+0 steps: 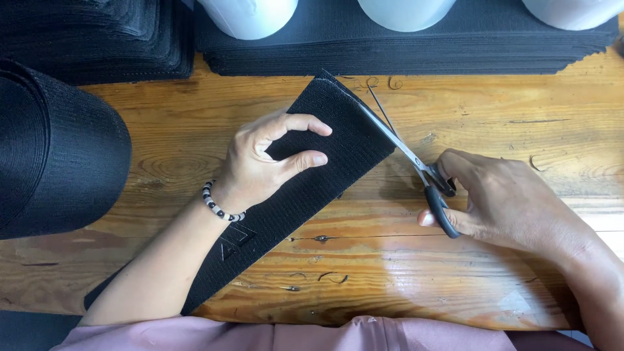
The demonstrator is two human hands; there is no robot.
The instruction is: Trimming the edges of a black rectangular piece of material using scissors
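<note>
Black woven strap (305, 188) lies flat and slantwise across the wooden table (403, 273), its far end pointing up toward the middle of the table's back edge, its near end running off under the left forearm toward the front edge. Left hand (266, 162) rests on the strap just short of the far end, palm down, thumb and forefinger curved and spread apart, pinning the weave rather than gripping it; a bead bracelet (220, 207) sits on that wrist. Scissors (406, 153) meet the strap's right-hand edge near the far corner, blades parted, the lower one against the fabric edge. Right hand (500, 201) is closed through the dark scissor handles, thumb and fingers in the loops. Judgement: the cut wants the strap held taut and flat close to the blade line, the pinning fingers well clear of the blades, the blades square to the weave, and one steady closing stroke so the edge does not fray or wander. A faint stamped mark shows on the strap near the wrist. Outward: a large roll of black webbing (58, 149) at the left edge, a stack of cut black pieces (403, 49) along the back, another dark stack (97, 36) at back left, three white rounded objects (406, 10) resting on the stacks. Short thread trimmings (331, 278) dot the table. Pink garment (292, 335) at the near edge.
</note>
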